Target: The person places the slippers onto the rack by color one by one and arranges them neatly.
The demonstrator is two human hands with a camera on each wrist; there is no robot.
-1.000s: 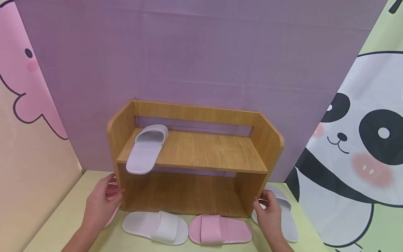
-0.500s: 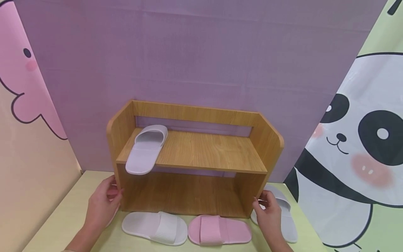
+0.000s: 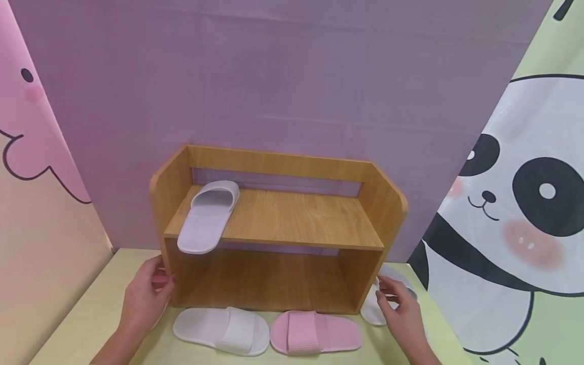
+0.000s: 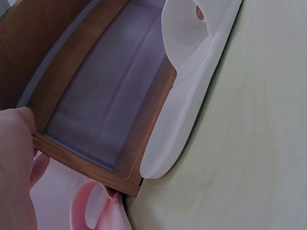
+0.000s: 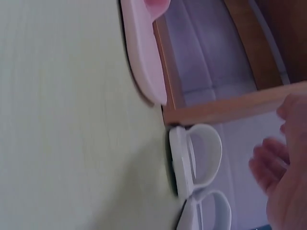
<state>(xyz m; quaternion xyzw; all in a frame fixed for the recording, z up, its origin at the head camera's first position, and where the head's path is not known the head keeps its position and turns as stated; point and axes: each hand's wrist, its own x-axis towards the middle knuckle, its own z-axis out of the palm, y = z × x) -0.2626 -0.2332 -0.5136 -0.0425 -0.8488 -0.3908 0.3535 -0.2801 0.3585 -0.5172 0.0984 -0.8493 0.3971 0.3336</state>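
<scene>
A two-tier wooden shelf (image 3: 301, 218) stands on the table against a purple backdrop. My left hand (image 3: 145, 296) grips its left side panel (image 4: 86, 163), thumb at the front edge and fingers on the outer face. At the right side, my right hand (image 3: 401, 309) is apart from the panel, fingers bent loosely around nothing, above white slippers. One is a white slipper (image 5: 181, 163) close beside the panel; another white slipper (image 5: 190, 215) lies beyond it, partly covered by the hand in the head view. A pale slipper (image 3: 204, 228) sits on the upper tier, its end overhanging the front.
Before the shelf lie a white slipper (image 3: 239, 329) and a pink slipper (image 3: 303, 332), end to end. Outside the left panel is another pink slipper (image 4: 112, 211). The pale yellow table (image 3: 98, 289) extends left. A panda-printed sheet (image 3: 543, 192) hangs at right.
My right hand has come away from the right side panel and shifted right, uncovering more of the white slipper there. My left hand keeps its hold. The head view has turned slightly right.
</scene>
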